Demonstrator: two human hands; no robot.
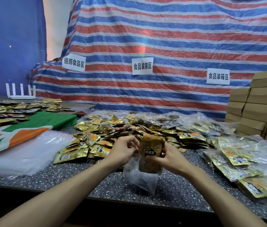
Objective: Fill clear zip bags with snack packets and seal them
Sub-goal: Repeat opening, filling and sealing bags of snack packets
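A clear zip bag (143, 179) hangs above the speckled table (83, 179) in front of me. My left hand (123, 150) pinches the bag's open top edge on the left. My right hand (170, 158) grips a stack of gold snack packets (150, 154) that stands upright, its lower half inside the bag's mouth. Behind the hands lies a big loose heap of gold snack packets (113, 131).
Filled clear bags of packets (237, 161) lie at the right. A stack of empty clear bags (26, 153) sits at the left, beside a green, orange and white cloth (23, 128). Cardboard boxes (260, 104) are stacked far right. A striped tarp (146, 46) hangs behind.
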